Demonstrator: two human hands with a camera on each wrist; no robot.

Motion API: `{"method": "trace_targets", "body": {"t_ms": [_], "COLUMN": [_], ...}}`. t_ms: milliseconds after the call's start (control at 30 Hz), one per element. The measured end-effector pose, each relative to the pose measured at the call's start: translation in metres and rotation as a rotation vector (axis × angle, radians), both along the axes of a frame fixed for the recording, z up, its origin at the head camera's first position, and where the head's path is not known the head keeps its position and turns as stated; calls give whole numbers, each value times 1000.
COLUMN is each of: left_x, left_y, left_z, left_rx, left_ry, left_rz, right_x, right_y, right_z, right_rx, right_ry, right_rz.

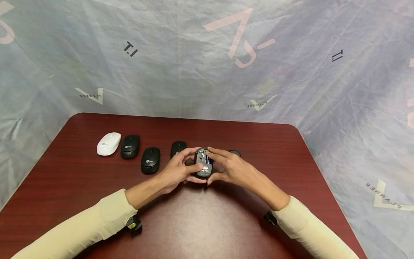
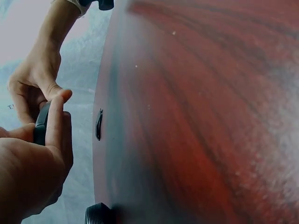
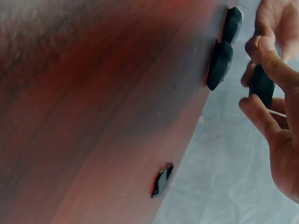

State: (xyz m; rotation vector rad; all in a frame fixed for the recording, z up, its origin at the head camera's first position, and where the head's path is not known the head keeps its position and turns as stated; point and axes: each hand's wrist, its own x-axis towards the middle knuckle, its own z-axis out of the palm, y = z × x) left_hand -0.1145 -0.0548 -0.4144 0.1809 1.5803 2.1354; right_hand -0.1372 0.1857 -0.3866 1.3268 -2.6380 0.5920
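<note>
A black computer mouse (image 1: pixel 203 171) is held above the table, underside up, with its battery bay uncovered and something blue and dark, seemingly a battery, inside. My left hand (image 1: pixel 174 172) grips it from the left, thumb across the underside and fingers around the edge. From the other side, my right hand (image 1: pixel 237 167) holds the mouse's right edge, fingertips at the top near the bay and thumb low. In the right wrist view the dark mouse (image 3: pixel 262 86) sits between the fingers. Beyond the right hand lies a thin black piece (image 1: pixel 235 153), partly hidden, resembling a cover.
Left of the hands on the dark red table (image 1: pixel 200 223) lie a white mouse (image 1: pixel 109 144), a black mouse (image 1: pixel 130 146) and another black mouse (image 1: pixel 150 160). One more black mouse (image 1: pixel 178 146) is partly behind the left hand. A grey printed cloth (image 1: pixel 181 72) hangs around the table.
</note>
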Motion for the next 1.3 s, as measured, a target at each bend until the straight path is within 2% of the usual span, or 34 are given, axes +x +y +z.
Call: {"method": "trace_targets", "body": {"t_ms": [100,200,267,367,467,533,600,733,900,1133,1300], "left_x": [0,-2,-3,-5,-5,-4,-4,-3,-2,2,4], "left_y": [-1,-4,-6,-8,-8,-7,-7,-6,-5,-3,-2], "left_z": [-2,-3,-3,-2,-1,0,0,0,-2,-5,-6], "left_rx": [-6,-8,-2,6,16,21,28,36,35,29,30], "left_ry": [-29,-51,-63,-69,-71,-69,-66,-61,-58,-73,-68], "left_rz": [-1,21,45,61,58,50,47,52,45,33,29], "right_x": [-7,-18,-29,-46,-60,-67,-71,-74,-72,-72,-71], "right_y": [6,20,32,54,75,85,92,93,83,68,61], "right_z": [1,7,10,13,10,3,-5,-17,-23,-31,-31], "right_rx": [-71,-127,-155,-174,-154,-112,-62,9,82,165,226], "right_ry": [-182,-285,-300,-285,-319,-356,-392,-442,-433,-274,-196], "right_rz": [-9,-58,-117,-262,-408,-471,-494,-468,-448,-415,-423]}}
